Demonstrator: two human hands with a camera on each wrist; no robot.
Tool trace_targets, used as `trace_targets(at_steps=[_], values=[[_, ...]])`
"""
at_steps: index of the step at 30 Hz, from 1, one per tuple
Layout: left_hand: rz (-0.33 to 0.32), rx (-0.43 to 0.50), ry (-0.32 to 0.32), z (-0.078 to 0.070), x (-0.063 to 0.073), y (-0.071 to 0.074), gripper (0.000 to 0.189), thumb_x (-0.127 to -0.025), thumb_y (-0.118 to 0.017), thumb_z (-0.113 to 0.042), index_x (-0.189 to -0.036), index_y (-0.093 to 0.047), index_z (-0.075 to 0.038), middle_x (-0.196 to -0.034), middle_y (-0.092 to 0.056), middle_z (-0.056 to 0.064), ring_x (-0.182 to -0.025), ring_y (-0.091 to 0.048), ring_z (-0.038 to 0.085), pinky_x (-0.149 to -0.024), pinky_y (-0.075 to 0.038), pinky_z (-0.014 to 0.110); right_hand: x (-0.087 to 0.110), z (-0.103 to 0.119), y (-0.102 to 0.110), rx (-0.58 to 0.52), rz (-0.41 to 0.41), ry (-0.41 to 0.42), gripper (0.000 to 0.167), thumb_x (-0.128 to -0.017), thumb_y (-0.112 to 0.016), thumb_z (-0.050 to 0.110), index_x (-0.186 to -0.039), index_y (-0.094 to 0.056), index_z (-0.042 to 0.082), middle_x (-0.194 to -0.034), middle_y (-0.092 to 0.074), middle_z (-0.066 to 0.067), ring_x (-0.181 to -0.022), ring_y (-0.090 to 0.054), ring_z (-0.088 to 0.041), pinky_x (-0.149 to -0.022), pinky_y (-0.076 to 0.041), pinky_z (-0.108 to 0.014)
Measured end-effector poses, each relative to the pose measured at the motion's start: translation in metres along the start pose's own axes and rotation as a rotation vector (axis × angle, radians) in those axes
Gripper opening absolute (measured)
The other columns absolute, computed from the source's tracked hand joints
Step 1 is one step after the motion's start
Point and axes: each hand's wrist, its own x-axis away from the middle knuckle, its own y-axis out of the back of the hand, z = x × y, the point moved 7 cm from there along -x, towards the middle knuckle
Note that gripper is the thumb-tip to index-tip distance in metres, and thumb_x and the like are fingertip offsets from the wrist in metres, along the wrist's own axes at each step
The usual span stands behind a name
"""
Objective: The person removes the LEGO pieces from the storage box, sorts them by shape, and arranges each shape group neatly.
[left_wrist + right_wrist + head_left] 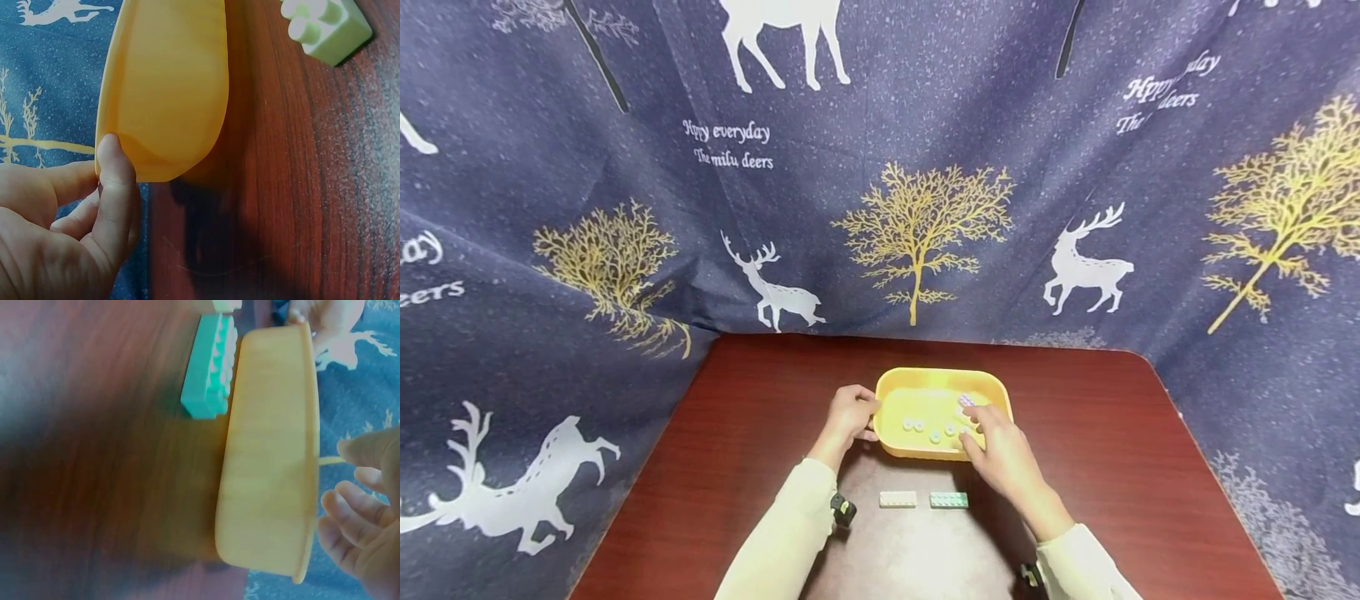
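Observation:
A yellow plastic basin (pixel 925 455) stands on the table. My left hand (pixel 852 412) pinches its left rim; in the left wrist view a finger (pixel 114 164) lies over the edge. My right hand (pixel 1003 450) is over the basin's right side, its fingers loosely bent and apart, with nothing seen between them in the right wrist view. Inside lie several small pale rings (pixel 935 437) and a purple studded block (pixel 967 401), partly near the right fingers. In front of the basin lie a cream building block (pixel 898 499) and a green one (pixel 949 500).
The dark red wooden table (pixel 760 392) has rounded far corners. Behind it and at both sides hangs a blue cloth (pixel 805 233) printed with white deer and yellow trees. A dark band with a small device (pixel 842 508) sits at my left wrist.

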Motion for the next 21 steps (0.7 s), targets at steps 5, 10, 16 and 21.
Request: trace_targets(at_steps=[5,10,16,21], values=[[0.006,0.013,-0.012,-0.001,0.002,0.001,0.015,-0.095,-0.065,0.0,-0.108,-0.065,0.008,-0.083,-0.06,0.013,-0.062,-0.064,0.024,-0.048,-0.064,0.034,-0.009,-0.011,-0.006,-0.001,0.013,-0.015,0.043,-0.081,-0.081,0.01,-0.122,-0.07,0.007,-0.106,-0.07,-0.01,-0.095,-0.068,-0.027,-0.079,-0.061,-0.048],[0.013,0.005,-0.011,-0.003,0.003,0.001,0.019,-0.096,-0.064,-0.001,-0.112,-0.064,0.009,-0.086,-0.061,0.016,-0.062,-0.065,0.024,-0.048,-0.064,0.034,-0.017,-0.019,-0.01,0.023,0.03,-0.041,0.038,-0.081,-0.08,0.011,-0.117,-0.07,0.007,-0.107,-0.068,-0.009,-0.096,-0.068,-0.028,-0.082,-0.061,-0.05],[0.016,0.007,-0.009,-0.004,0.004,0.0,0.016,-0.096,-0.064,-0.001,-0.11,-0.064,0.008,-0.084,-0.06,0.013,-0.06,-0.063,0.022,-0.05,-0.065,0.036,-0.025,-0.025,-0.016,0.061,0.07,-0.057,0.034,-0.082,-0.079,0.014,-0.113,-0.069,0.006,-0.107,-0.066,-0.009,-0.095,-0.068,-0.031,-0.082,-0.061,-0.05],[0.016,0.002,-0.008,-0.005,0.005,0.001,0.014,-0.096,-0.065,-0.001,-0.108,-0.064,0.007,-0.082,-0.058,0.011,-0.058,-0.06,0.019,-0.051,-0.065,0.037,-0.03,-0.031,-0.024,0.088,0.103,-0.063,0.034,-0.082,-0.08,0.016,-0.113,-0.069,0.006,-0.109,-0.067,-0.01,-0.097,-0.068,-0.032,-0.085,-0.061,-0.051]])
